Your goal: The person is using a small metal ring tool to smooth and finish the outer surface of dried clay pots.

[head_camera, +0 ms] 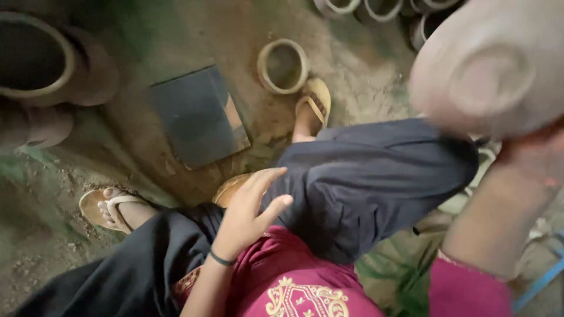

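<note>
Up at the right edge of the view, the right hand [537, 155] grips a pale clay bowl [490, 64] from below, holding it upside down so its round foot ring faces the camera; the bowl is blurred and close to the lens, well above the ground. The left hand [249, 214] is open and holds nothing, its fingers [267, 179] spread and loosely curled over the lap, just above the dark blue trousers [364, 182] of the raised right knee. A thin dark band [222, 259] circles the left wrist, and a magenta tunic [282, 276] with pale embroidery covers the lap. Both feet rest in tan sandals on the dirt floor [176, 41]: one [108, 208] at the left, the other [314, 103] near the middle. A dark flat slab [197, 114] lies between them, and just beside the middle sandal stands a small clay pot [283, 66] with a pale rim. A large clay pot [35, 56] sits at the upper left, and more pots [382, 9] line the top edge.
</note>
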